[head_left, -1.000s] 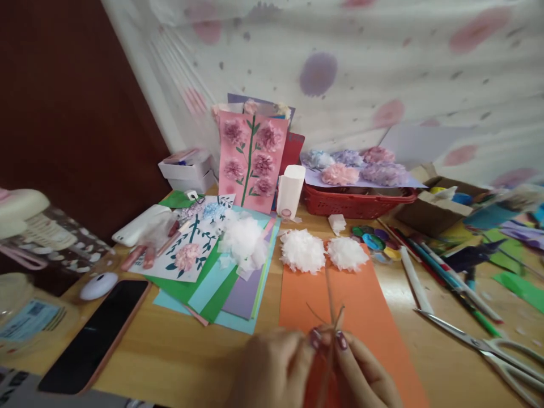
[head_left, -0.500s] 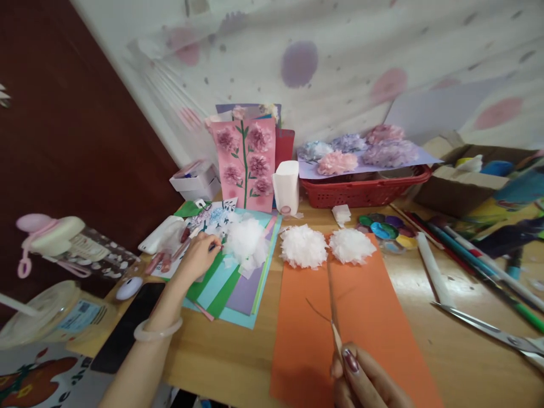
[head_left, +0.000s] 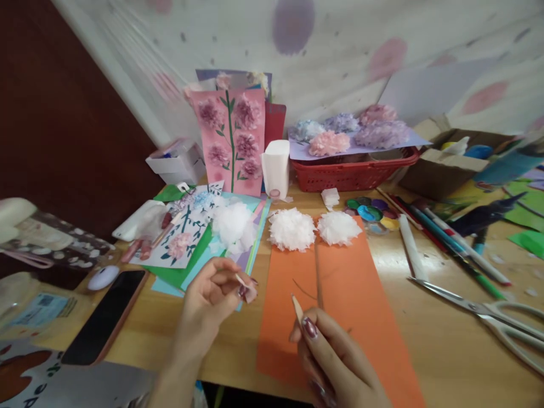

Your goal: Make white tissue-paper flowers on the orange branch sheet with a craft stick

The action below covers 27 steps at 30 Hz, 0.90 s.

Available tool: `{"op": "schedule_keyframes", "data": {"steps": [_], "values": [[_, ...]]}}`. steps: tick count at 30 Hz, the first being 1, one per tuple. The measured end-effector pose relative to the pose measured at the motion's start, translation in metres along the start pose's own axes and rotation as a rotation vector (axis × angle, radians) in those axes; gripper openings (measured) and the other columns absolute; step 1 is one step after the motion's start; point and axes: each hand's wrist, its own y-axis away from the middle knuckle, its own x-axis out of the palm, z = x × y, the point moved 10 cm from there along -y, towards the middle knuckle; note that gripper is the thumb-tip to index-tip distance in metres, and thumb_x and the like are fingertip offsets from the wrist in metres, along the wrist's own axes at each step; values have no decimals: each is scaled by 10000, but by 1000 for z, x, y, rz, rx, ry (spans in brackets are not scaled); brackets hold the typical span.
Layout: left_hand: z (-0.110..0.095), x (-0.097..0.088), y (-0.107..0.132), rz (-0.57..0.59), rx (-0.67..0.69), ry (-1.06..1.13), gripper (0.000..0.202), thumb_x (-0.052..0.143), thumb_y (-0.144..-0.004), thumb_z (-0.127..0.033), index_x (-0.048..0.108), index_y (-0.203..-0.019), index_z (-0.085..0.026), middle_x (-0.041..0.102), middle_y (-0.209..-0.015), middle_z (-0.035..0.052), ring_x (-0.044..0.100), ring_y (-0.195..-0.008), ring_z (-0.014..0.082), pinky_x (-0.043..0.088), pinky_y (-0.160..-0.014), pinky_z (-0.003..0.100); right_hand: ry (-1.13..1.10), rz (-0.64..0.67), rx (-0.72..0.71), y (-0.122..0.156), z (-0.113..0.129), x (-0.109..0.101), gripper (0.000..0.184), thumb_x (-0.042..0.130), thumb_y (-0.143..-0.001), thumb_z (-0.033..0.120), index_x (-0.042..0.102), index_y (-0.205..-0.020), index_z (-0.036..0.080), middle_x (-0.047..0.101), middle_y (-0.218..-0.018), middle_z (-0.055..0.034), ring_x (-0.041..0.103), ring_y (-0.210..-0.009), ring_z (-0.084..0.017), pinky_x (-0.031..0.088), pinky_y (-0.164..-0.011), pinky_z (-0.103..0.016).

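My right hand (head_left: 329,360) grips a pencil (head_left: 297,309) just above an orange sheet of paper (head_left: 289,328). The sheet carries a long dark stem line and thin curved lines. Two fluffy white tissue-paper flowers (head_left: 292,229) rest at its far end. My left hand (head_left: 215,294), closed in a pinch, hovers left of the sheet with a small pale scrap (head_left: 250,293) at its fingertips; what the scrap is made of is hard to tell. Beyond it, a loose heap of white tissue pieces (head_left: 233,224) lies on coloured papers (head_left: 198,272).
Scissors (head_left: 476,306), a white roll (head_left: 411,246) and pens (head_left: 450,232) lie at the right. Behind stand a red basket (head_left: 352,174) bearing paper flowers and a pink flower card (head_left: 233,141). A phone (head_left: 106,317) and a drink cup (head_left: 42,306) are at the left.
My left hand has come from the coloured papers toward me and right, now pinching a small pale scrap. The pencil tip has shifted left, off the stem line. The view has moved slightly.
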Motion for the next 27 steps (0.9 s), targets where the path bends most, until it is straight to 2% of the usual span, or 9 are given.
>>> {"op": "schedule_keyframes", "data": {"steps": [2,6,11,14,17,20,23,27], "values": [[8,20,9,51,-20,7,156,722,-750,-201,643,-882,-172,739,-746,29,702,-673,160,573,-672,265,17,62,42,0,-4,5,521,586,-813,713,581,-849,193,332,-495,110,200,-402,-32,216,-395,-151],[17,46,22,136,-68,-72,43,667,-802,-202,682,-771,-175,763,-851,64,727,-827,190,578,-766,268,72,141,38,3,-5,8,537,574,-825,710,576,-840,173,355,-489,106,250,-423,-32,209,-429,-155],[27,51,36,44,-201,95,149,701,-768,-174,561,-724,-198,769,-857,48,728,-862,188,564,-794,263,99,145,33,5,-4,5,521,558,-847,698,551,-840,177,363,-497,105,268,-435,-43,245,-447,-175],[32,56,42,9,-246,222,233,754,-776,-238,525,-799,-202,770,-859,57,733,-843,201,564,-767,276,119,133,43,6,-6,2,521,559,-844,702,543,-850,181,354,-497,109,264,-434,-44,243,-446,-178],[32,59,45,8,-254,292,273,774,-794,-274,529,-889,-198,778,-905,83,737,-880,209,556,-802,281,131,129,44,6,-8,-1,528,546,-846,710,535,-854,183,350,-490,112,262,-430,-45,233,-442,-181],[30,63,46,40,-250,420,311,767,-809,-260,546,-1018,-196,778,-1001,108,733,-955,218,554,-865,302,148,123,32,6,-9,-4,539,534,-848,717,548,-864,178,352,-487,110,272,-432,-48,240,-445,-185],[32,71,46,122,-285,596,344,727,-844,-243,540,-1129,-200,763,-1080,132,712,-1054,237,555,-912,334,166,111,36,6,-9,-6,557,535,-842,724,567,-880,170,353,-487,107,281,-439,-50,236,-450,-184],[37,72,43,143,-307,642,421,701,-869,-180,506,-1239,-216,739,-1161,130,697,-1097,229,556,-916,299,156,126,33,7,-7,-4,533,546,-850,705,556,-847,172,354,-483,105,283,-442,-46,234,-458,-179]]}}
